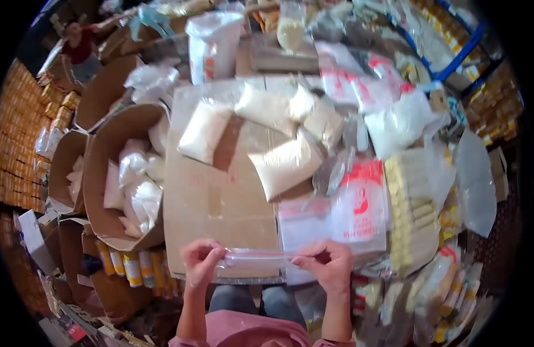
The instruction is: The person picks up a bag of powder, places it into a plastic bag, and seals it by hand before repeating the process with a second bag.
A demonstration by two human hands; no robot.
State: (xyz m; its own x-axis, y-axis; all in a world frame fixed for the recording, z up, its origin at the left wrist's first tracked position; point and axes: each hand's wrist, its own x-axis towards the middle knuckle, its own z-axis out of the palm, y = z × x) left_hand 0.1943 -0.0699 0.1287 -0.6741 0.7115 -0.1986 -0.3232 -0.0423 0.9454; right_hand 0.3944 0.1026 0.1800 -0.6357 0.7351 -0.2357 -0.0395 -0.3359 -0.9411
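Stretched between my two hands near the table's front edge is a clear plastic zip bag (259, 258) with a pinkish strip along its top. My left hand (201, 260) pinches its left end, and my right hand (327, 265) pinches its right end. Just beyond my right hand lies a stack of flat printed bags (359, 202) with red and white print. Farther back on the cardboard rest several filled clear bags of pale powder or grains, among them one at the left (204, 132) and one in the middle (285, 165).
Cardboard (192, 222) covers the work surface. At the left stands a large open carton (99, 191) holding filled bags. A white sack (212, 43) is at the back, with a digital-scale-like grey box (283, 61) beside it. Yellow packs (414, 214) lie right. Another person (80, 49) is far left.
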